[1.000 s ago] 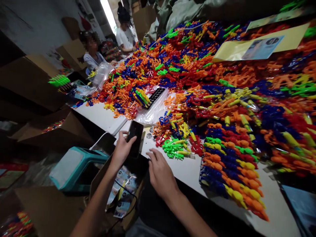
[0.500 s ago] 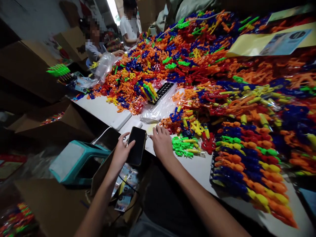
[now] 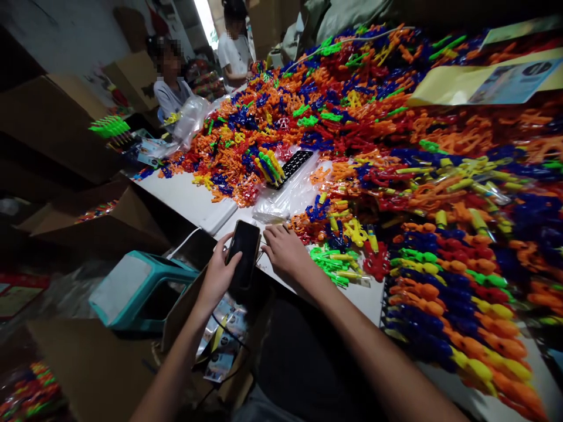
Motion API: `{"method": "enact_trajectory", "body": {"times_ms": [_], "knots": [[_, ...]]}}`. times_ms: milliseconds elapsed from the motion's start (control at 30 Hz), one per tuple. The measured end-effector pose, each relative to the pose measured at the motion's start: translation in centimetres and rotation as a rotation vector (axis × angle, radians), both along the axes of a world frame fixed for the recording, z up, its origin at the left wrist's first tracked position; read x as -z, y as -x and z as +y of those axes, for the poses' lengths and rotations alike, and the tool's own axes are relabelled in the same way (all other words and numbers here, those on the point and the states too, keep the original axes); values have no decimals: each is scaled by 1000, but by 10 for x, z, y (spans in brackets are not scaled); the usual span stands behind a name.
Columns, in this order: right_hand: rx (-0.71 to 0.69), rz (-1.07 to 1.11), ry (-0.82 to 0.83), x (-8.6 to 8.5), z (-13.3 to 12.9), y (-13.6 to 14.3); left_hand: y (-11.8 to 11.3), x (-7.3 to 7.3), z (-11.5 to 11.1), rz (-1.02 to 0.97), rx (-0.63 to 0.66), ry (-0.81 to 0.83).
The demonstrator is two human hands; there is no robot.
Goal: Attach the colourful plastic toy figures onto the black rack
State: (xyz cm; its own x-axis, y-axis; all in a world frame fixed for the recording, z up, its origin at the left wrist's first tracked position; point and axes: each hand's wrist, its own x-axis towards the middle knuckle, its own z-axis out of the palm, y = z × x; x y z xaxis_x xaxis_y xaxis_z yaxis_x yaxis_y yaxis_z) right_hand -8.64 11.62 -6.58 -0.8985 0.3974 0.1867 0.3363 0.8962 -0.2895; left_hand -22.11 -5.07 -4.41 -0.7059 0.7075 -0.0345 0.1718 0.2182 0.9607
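Note:
A black phone [image 3: 244, 253] with a dark screen is held in my left hand [image 3: 219, 269], its thumb across the front edge. To the right of the phone, my right hand [image 3: 284, 249] rests on the white table [image 3: 176, 196] near its front edge, fingers slightly spread and holding nothing visible. Bundled green and yellow plastic toys [image 3: 336, 264] lie just right of that hand. Behind it are clear plastic bags [image 3: 285, 202] and a black perforated tray [image 3: 297, 164] with green and yellow pieces at its end.
A large heap of colourful toys [image 3: 281, 117] covers the table. Rows of toys [image 3: 461, 299] stand at the right. A teal stool [image 3: 145, 287] and cardboard boxes [image 3: 83, 220] are at the left. Two people [image 3: 169, 88] are at the far end.
The view has shifted slightly. My right hand has settled lower and flatter on the table beside the phone. The phone stays in my left hand. The nearer person's arm has drawn back from the table.

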Motion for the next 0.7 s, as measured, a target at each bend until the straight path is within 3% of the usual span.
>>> {"method": "enact_trajectory", "body": {"times_ms": [400, 600, 700], "knots": [[118, -61, 9, -14, -9, 7, 94, -13, 47, 282, 139, 124], [341, -80, 33, -18, -22, 23, 94, -4, 55, 532, 131, 275], [333, -90, 13, -17, -25, 23, 80, 4, 52, 655, 104, 336]]}}
